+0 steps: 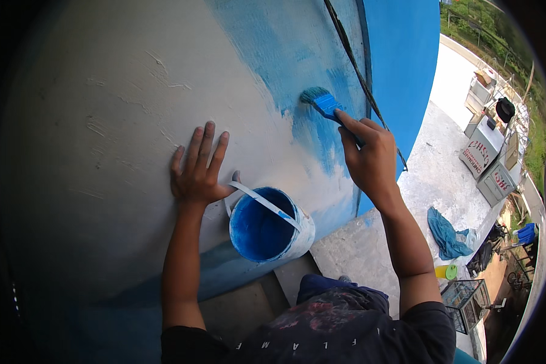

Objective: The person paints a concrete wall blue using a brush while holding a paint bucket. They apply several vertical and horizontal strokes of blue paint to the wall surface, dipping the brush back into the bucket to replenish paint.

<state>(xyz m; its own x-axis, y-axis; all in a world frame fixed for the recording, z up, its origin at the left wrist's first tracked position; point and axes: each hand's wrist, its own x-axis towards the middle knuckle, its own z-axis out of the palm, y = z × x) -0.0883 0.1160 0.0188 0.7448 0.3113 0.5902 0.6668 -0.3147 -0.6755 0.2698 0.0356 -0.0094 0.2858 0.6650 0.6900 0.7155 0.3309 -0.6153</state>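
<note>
My right hand (370, 148) grips a paintbrush (326, 103) with a blue ferrule. The bristles, stained blue-green, are against the curved pale surface (133, 73), over a streaky patch of blue paint (309, 67). My left hand (200, 167) has its fingers spread flat on the unpainted part of that surface. Over its thumb hangs the white handle of a paint bucket (306, 233), which tilts so its blue-coated inside shows. How much paint is in the bucket I cannot tell.
A dark cord (352, 57) runs down the surface, beside a solid blue section (403, 73). On the pale floor at right lie a blue-green cloth (446, 233), a yellow container with a green lid (447, 272) and a wire cage (464, 300). White boxes (484, 145) stand farther off.
</note>
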